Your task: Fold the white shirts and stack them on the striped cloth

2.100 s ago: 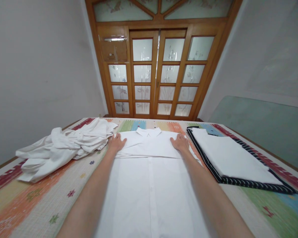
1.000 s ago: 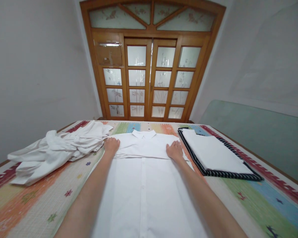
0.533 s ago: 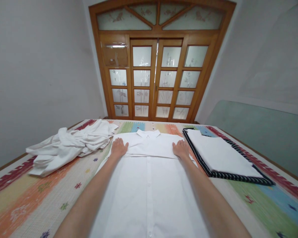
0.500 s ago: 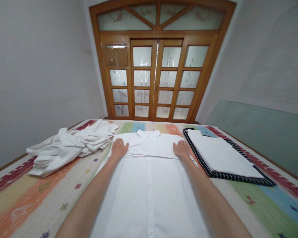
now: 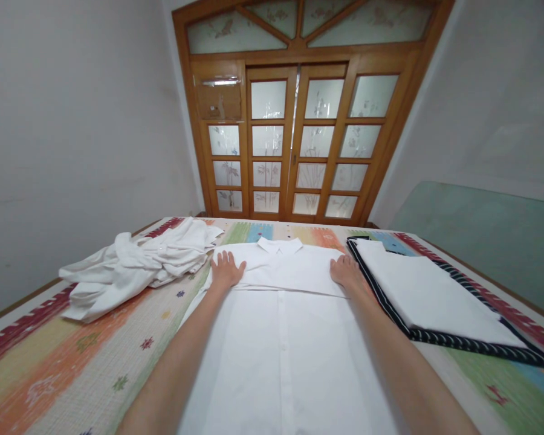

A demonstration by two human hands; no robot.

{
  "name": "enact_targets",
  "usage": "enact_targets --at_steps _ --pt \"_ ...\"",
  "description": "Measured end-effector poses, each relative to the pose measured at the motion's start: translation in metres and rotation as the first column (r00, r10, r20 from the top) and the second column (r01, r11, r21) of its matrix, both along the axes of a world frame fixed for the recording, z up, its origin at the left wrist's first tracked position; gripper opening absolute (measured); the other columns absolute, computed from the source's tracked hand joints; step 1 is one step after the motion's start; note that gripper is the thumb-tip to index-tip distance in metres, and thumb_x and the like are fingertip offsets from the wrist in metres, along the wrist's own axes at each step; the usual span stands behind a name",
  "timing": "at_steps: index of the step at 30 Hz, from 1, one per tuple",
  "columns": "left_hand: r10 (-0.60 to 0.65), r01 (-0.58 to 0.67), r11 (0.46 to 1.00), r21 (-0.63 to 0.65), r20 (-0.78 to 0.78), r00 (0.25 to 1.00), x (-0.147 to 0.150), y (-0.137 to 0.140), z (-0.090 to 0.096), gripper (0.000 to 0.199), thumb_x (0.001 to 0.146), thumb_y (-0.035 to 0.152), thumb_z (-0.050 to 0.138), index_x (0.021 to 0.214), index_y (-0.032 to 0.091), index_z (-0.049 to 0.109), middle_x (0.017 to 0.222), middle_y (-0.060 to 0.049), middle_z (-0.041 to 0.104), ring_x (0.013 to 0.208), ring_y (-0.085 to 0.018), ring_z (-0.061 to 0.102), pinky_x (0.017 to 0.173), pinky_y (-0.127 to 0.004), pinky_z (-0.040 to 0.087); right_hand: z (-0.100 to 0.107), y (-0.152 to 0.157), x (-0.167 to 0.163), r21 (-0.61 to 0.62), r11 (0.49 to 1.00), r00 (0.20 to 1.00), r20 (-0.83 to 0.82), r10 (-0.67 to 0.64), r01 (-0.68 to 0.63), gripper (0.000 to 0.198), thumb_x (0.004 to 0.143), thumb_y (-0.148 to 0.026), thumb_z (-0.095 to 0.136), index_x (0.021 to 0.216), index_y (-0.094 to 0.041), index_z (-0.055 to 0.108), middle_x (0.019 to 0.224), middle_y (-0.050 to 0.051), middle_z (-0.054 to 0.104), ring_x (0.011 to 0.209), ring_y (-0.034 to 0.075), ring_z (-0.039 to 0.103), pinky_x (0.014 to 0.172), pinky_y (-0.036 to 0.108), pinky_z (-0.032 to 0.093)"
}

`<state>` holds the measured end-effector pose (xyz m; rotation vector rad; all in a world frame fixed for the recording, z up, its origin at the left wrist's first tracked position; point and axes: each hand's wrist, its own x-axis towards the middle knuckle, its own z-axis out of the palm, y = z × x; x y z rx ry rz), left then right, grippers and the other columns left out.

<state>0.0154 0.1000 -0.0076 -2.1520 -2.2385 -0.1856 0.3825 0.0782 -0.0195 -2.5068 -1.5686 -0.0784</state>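
A white button-up shirt (image 5: 258, 344) lies flat before me, collar at the far end and button placket running toward me. Its sleeves are laid across the chest as a folded band (image 5: 283, 275). On the left end of that band, my left hand (image 5: 227, 270) rests palm down with fingers spread. My right hand (image 5: 347, 272) lies on the band's right end, fingers stretched out over the shoulder edge. Neither hand grips any cloth that I can see.
A crumpled white garment (image 5: 131, 266) lies at left. Folded white clothing (image 5: 439, 296) rests on a black striped cloth (image 5: 480, 343) at right. Beneath everything is a colourful patterned cover (image 5: 136, 356). Wooden glass-paned doors (image 5: 290, 175) stand beyond, with a pale green board (image 5: 476, 241) at right.
The view has turned slightly left, so everything sits further right in the picture. My right hand has slid a little outward along the shirt's edge; the left stays in place.
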Motion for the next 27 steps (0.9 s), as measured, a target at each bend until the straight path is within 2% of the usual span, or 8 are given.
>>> enact_targets --at_steps 7,11,13,15,17,21,24,27 --pt "0.007 -0.007 1.000 -0.002 0.000 1.000 0.009 0.007 0.002 0.081 0.093 0.060 0.023 0.150 0.004 0.029 0.157 -0.021 0.025 0.146 -0.037 0.020 0.116 -0.057 0.015 0.005 0.010 0.005 0.015 0.999 0.993 0.110 0.043 -0.045 0.054 0.098 -0.027 0.026 0.135 0.004 0.048 0.143 0.028 0.046 0.137 0.033 0.037 0.112 0.049 0.023" --pt "0.003 -0.003 1.000 -0.011 0.001 1.000 0.012 0.009 0.003 0.080 0.094 0.058 0.023 0.149 0.000 0.029 0.157 -0.022 0.024 0.146 -0.036 0.020 0.118 -0.053 0.015 0.013 0.007 0.005 0.017 0.977 0.964 0.169 0.206 -0.212 0.042 0.094 -0.016 0.033 0.119 0.000 0.062 0.127 0.024 0.059 0.123 0.028 0.051 0.105 0.039 0.033" --pt "-0.005 0.005 1.000 0.005 0.000 1.000 0.013 0.008 0.004 0.078 0.094 0.055 0.024 0.149 0.001 0.030 0.156 -0.022 0.025 0.146 -0.035 0.021 0.118 -0.050 0.016 0.016 0.004 0.002 0.058 0.971 0.959 0.182 0.219 -0.232 0.038 0.092 -0.012 0.035 0.114 -0.003 0.065 0.120 0.022 0.063 0.115 0.025 0.056 0.100 0.033 0.038" --pt "-0.009 0.009 1.000 0.029 0.004 1.000 0.014 0.005 0.006 0.074 0.094 0.052 0.028 0.147 0.001 0.034 0.155 -0.022 0.029 0.144 -0.035 0.025 0.117 -0.048 0.019 0.018 -0.001 -0.001 0.123 0.975 0.965 0.207 0.159 -0.187 0.037 0.092 -0.013 0.035 0.112 -0.005 0.066 0.118 0.020 0.064 0.111 0.025 0.057 0.095 0.031 0.041" --pt "-0.007 0.006 0.996 0.084 0.009 1.000 0.016 0.002 0.008 0.068 0.094 0.047 0.032 0.142 0.000 0.043 0.149 -0.024 0.040 0.140 -0.035 0.034 0.114 -0.046 0.026 0.020 -0.006 -0.005 0.154 0.975 0.967 0.226 0.122 -0.159 0.037 0.093 -0.015 0.035 0.110 -0.006 0.067 0.119 0.020 0.063 0.109 0.025 0.058 0.091 0.031 0.044" --pt "-0.010 0.007 0.983 0.184 0.016 1.000 0.019 -0.004 0.011 0.049 0.093 0.031 0.034 0.114 0.003 0.069 0.117 -0.024 0.066 0.114 -0.032 0.058 0.097 -0.044 0.044 0.023 -0.013 -0.010 0.092 0.983 0.970 0.200 0.136 -0.157 0.037 0.092 -0.013 0.037 0.106 -0.008 0.070 0.114 0.020 0.065 0.103 0.026 0.062 0.087 0.033 0.047" --pt "-0.042 0.041 0.981 0.191 0.000 0.999 0.021 -0.007 0.011 0.045 0.091 0.021 0.033 0.102 0.006 0.074 0.104 -0.023 0.069 0.105 -0.031 0.062 0.089 -0.044 0.048 0.025 -0.020 -0.013 0.035 0.986 0.973 0.167 0.157 -0.165 0.038 0.092 -0.014 0.036 0.104 -0.008 0.071 0.115 0.021 0.065 0.103 0.027 0.063 0.089 0.034 0.047" --pt "-0.051 0.054 0.977 0.206 -0.019 0.999 0.023 -0.011 0.011 0.045 0.091 0.020 0.034 0.107 0.005 0.073 0.109 -0.024 0.068 0.112 -0.032 0.059 0.093 -0.045 0.046 0.024 -0.029 -0.015 0.003 0.979 0.972 0.123 0.202 -0.204 0.041 0.094 -0.020 0.034 0.116 -0.005 0.066 0.126 0.022 0.061 0.116 0.027 0.059 0.099 0.034 0.042"
